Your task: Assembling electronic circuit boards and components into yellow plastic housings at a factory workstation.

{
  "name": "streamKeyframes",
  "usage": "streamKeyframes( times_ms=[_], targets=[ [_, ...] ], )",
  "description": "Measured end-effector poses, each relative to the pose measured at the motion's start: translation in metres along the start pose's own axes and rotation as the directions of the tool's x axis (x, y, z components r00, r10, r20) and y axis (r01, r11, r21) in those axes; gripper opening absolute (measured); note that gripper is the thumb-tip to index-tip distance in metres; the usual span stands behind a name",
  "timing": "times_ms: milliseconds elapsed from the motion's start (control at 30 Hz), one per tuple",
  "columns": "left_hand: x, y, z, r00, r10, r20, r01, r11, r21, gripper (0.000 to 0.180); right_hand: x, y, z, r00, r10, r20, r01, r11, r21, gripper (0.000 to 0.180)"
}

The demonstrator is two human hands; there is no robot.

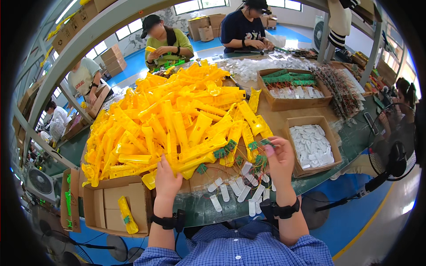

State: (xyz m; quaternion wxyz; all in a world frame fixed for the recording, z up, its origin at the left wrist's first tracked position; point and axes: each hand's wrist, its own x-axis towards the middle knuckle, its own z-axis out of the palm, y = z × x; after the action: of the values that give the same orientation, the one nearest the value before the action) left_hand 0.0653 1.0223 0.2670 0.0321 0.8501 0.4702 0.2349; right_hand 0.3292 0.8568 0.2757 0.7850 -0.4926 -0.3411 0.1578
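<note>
A large heap of yellow plastic shells fills the table's middle. At its near edge my left hand reaches in, fingers stretched out against the shells; no firm hold shows. To the right, my right hand is closed, pinching a small green circuit board between thumb and fingers. Several more wired boards lie beside and below it, their thin red wires tangled over the shells. Loose white plastic strips are scattered between my forearms, nearest the table's front edge.
At left, an open cardboard box holds one yellow shell with a green board. A box of white pieces stands right, with a box of green boards behind it. A black fan is far right. Co-workers sit across the table.
</note>
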Motion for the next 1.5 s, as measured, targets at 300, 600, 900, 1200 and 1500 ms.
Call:
streamKeyframes(
  times_ms=[300,600,900,1200,1500],
  targets=[
    [-0.010,0.012,-0.020,0.972,-0.231,-0.034,0.138,0.688,-0.713,0.039,-0.015,-0.031,0.002,0.980,-0.162,-0.114,0.159,0.987,-0.029,0.019],
    [-0.022,0.029,-0.018,0.936,-0.351,0.008,0.105,0.258,-0.960,0.031,-0.011,0.034,0.017,0.998,-0.039,-0.042,0.022,0.939,-0.343,0.016],
    [-0.046,0.018,0.020,0.919,0.015,0.394,0.307,-0.655,-0.690,0.042,0.009,0.007,-0.080,0.993,-0.111,-0.028,0.033,0.510,-0.860,0.038],
    [-0.047,0.006,0.022,0.940,0.069,0.334,0.268,-0.755,-0.598,0.063,0.040,0.059,-0.247,0.996,0.035,-0.088,-0.092,0.129,-0.987,0.049],
    [-0.052,0.009,0.032,0.969,0.135,0.208,0.248,-0.567,-0.786,0.045,0.044,0.015,-0.166,0.984,0.028,-0.176,-0.178,0.190,-0.966,0.016]
  ],
)
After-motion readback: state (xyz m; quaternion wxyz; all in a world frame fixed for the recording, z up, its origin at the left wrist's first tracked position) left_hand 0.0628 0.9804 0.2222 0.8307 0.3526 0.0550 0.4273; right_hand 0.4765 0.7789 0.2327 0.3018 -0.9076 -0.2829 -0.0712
